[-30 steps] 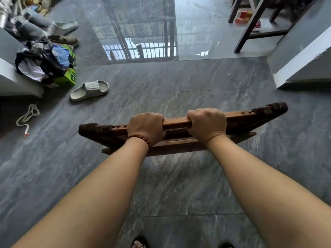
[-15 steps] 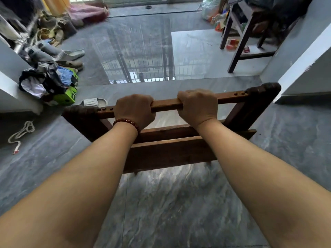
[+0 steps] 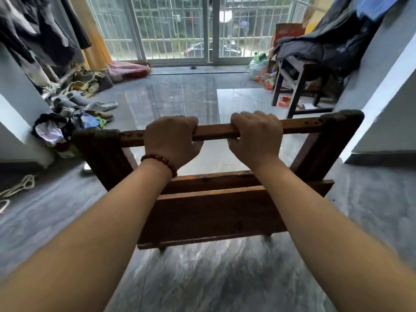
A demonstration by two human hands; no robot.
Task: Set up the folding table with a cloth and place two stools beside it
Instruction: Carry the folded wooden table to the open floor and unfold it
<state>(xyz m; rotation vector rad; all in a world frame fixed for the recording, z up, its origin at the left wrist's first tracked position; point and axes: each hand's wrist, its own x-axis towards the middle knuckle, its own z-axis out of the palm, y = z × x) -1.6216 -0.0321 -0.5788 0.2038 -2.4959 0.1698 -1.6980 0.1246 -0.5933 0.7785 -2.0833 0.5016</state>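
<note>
My left hand (image 3: 173, 140) and right hand (image 3: 256, 136), fingers (image 3: 254, 117) clenched round the top rail (image 3: 216, 131) of the folding table (image 3: 213, 212), either side of its middle, presumably to balance it

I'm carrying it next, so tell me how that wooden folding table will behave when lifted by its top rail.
Probably stiff: the folding table is solid planks and legs. Likely heavy, since the left hand and right hand both grip the rail. It may swing, gripped only at the top.
</note>
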